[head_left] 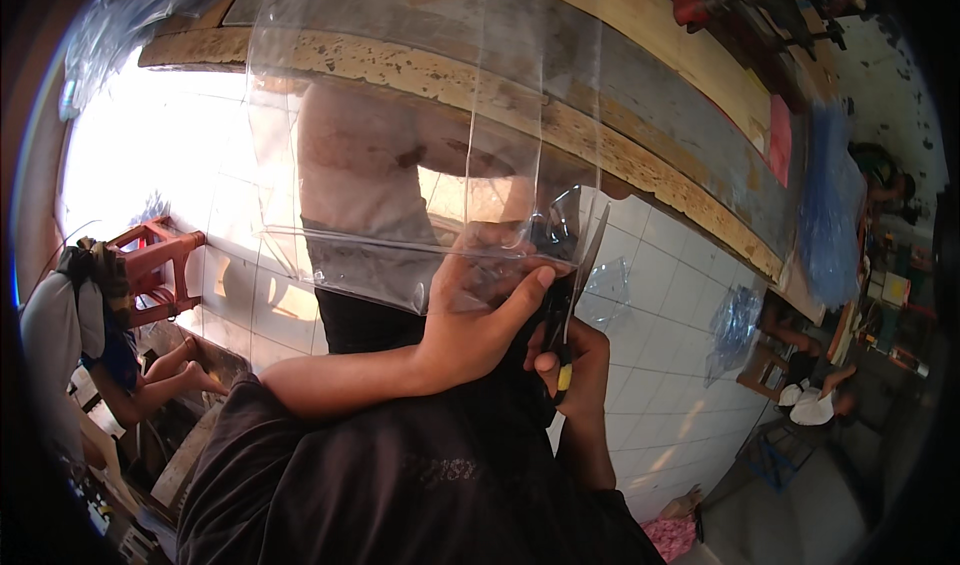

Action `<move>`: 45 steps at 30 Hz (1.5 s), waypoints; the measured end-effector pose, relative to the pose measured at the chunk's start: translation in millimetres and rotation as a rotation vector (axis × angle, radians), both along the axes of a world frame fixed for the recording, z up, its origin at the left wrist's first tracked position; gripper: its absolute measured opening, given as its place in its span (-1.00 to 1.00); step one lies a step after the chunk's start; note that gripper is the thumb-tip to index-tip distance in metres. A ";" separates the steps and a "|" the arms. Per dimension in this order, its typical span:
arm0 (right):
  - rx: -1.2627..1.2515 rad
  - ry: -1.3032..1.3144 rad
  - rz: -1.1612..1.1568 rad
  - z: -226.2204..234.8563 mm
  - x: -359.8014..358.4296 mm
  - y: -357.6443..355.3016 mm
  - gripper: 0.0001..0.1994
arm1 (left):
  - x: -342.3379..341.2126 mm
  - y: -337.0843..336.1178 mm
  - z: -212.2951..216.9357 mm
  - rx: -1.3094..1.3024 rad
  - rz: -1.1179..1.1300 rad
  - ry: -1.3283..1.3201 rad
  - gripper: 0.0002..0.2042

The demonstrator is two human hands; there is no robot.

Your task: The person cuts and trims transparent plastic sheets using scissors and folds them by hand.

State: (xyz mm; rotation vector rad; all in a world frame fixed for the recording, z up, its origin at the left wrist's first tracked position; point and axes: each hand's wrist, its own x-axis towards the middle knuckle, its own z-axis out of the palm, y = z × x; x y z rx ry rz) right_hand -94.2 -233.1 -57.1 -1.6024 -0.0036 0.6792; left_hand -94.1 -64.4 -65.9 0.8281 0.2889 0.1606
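A clear plastic sheet, perhaps a bag (365,250), hangs from the wooden table down across my lap, with folds and a seam along its lower part. My left hand (480,315) pinches its lower right corner between thumb and fingers; some of these fingers show through the plastic. Just right of it, my right hand (580,360) is closed round the black and yellow handles of a pair of scissors (590,255). The blades point upward beside the sheet's right edge. Whether they touch the plastic I cannot tell.
A worn wooden table (420,70) runs across the top. Scraps of clear plastic (735,325) lie on the white tiled floor (650,385). A red plastic stool (165,265) stands at left near a seated person. Other people sit at far right, near hanging bluish plastic (830,205).
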 end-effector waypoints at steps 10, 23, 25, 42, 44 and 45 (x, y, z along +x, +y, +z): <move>-0.031 -0.010 0.016 -0.9 -0.1 -0.6 -0.55 | 1.6 1.2 -2.4 0.027 0.004 -0.045 -0.72; -0.066 -0.049 -0.032 0.8 -4.2 6.2 -0.56 | 2.0 1.1 -2.9 0.062 0.026 -0.056 -0.69; -0.063 -0.027 -0.049 2.1 -5.1 7.8 -0.56 | 2.2 0.6 -3.0 0.053 0.031 -0.059 -0.69; -0.036 -0.036 -0.064 -0.2 -8.0 9.6 -0.54 | 0.3 0.0 -0.3 0.022 0.023 -0.034 -0.69; -0.004 -0.042 -0.056 -0.1 -7.8 9.4 -0.53 | 0.7 0.1 -2.3 0.011 0.026 -0.054 -0.69; 0.014 -0.015 -0.050 0.8 -7.9 9.0 -0.53 | 0.8 0.1 -3.0 0.001 0.029 -0.075 -0.70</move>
